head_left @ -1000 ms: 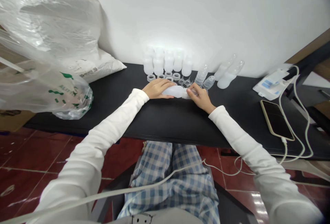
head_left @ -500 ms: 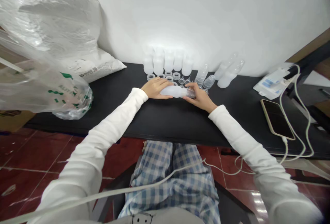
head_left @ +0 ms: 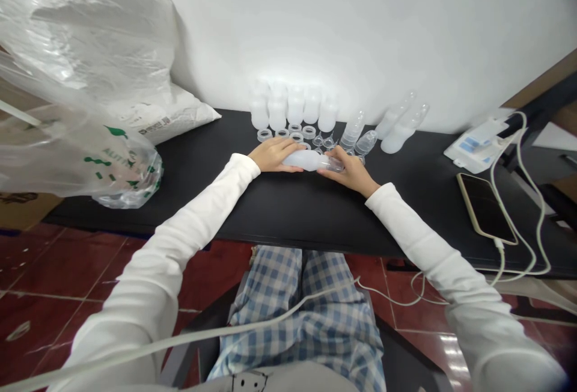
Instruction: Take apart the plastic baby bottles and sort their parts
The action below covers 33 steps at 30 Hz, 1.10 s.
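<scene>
1. You sat at a black tabletop (head_left: 288, 217) set against a white wall (head_left: 360, 31), with a dark red tiled floor (head_left: 58, 278) below and your blue checked trousers (head_left: 297, 314) showing under its front edge.
2. Past the tabletop's left end, a large clear plastic bag (head_left: 76, 79) with green print hung down, and a white sack (head_left: 180, 118) lay behind it against the wall.
3. Toward the right end, a smartphone (head_left: 485, 208) lay near the front edge, a white cable (head_left: 518, 223) ran from it, and a white-and-blue packet (head_left: 478, 148) lay near the back edge.
4. Along the back edge stood five milky bottles (head_left: 293, 109), with clear collar rings (head_left: 288, 134) and small clear funnels (head_left: 324, 140) in front and two tilted bottles (head_left: 399, 124) to the right.
5. Mid-tabletop, just in front of the rings, a milky plastic bottle (head_left: 306, 160) lay on its side, with a clear piece (head_left: 334, 164) at its right end.
6. Your left hand (head_left: 273, 156) held the bottle's body in a narrow grip, while your right hand (head_left: 349, 174) closed on the clear end.
</scene>
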Each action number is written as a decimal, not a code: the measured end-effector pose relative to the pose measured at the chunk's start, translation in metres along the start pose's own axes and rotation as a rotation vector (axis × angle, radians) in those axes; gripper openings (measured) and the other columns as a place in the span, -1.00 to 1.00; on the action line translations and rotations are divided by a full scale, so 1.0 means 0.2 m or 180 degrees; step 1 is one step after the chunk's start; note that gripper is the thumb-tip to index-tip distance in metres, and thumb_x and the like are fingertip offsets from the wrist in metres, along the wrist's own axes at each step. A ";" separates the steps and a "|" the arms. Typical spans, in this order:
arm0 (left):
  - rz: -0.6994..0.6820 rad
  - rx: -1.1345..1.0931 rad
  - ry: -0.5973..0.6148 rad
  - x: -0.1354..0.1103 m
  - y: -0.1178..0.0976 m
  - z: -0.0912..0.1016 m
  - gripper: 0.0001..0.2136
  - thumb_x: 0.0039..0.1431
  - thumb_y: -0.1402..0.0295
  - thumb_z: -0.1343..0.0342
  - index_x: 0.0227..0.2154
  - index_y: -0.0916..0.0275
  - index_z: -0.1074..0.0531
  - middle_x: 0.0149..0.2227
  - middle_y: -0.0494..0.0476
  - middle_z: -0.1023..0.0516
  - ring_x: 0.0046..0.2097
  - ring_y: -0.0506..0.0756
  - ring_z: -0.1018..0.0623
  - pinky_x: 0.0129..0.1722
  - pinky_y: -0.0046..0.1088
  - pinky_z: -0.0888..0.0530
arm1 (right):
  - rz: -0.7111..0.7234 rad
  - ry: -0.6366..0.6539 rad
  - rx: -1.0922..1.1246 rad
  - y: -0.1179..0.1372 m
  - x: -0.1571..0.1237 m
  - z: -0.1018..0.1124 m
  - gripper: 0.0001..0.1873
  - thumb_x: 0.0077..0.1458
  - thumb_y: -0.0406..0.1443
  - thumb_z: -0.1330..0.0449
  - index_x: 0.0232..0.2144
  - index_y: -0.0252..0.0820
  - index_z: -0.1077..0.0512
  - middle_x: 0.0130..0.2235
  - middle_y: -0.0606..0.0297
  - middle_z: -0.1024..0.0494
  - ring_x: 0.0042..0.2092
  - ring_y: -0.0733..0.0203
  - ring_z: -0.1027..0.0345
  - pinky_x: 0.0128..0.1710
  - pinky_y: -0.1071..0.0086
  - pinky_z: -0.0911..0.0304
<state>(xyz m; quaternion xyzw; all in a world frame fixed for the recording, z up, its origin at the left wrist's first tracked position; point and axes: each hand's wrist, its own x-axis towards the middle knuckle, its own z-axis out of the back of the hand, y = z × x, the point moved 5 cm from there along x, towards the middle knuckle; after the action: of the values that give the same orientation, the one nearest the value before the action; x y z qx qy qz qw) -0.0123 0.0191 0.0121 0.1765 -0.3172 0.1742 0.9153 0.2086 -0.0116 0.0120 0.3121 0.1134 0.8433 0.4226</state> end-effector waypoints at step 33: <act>-0.0063 0.0114 0.0164 0.00 0.00 0.02 -0.43 0.21 -0.10 -0.15 0.05 0.30 -0.48 -0.18 0.30 -0.65 -0.20 0.20 -0.65 -0.18 -0.27 -0.55 | -0.0019 0.0215 -0.0298 0.01 -0.01 0.01 -0.39 0.10 0.23 -0.20 -0.10 -0.12 -0.39 -0.35 0.24 -0.59 -0.39 0.08 -0.49 -0.39 0.36 -0.23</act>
<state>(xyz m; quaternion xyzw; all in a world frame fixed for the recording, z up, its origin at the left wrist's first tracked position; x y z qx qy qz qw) -0.0144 0.0178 0.0143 0.1914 -0.2886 0.1754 0.9216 0.2098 -0.0146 0.0134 0.2630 0.0890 0.8565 0.4352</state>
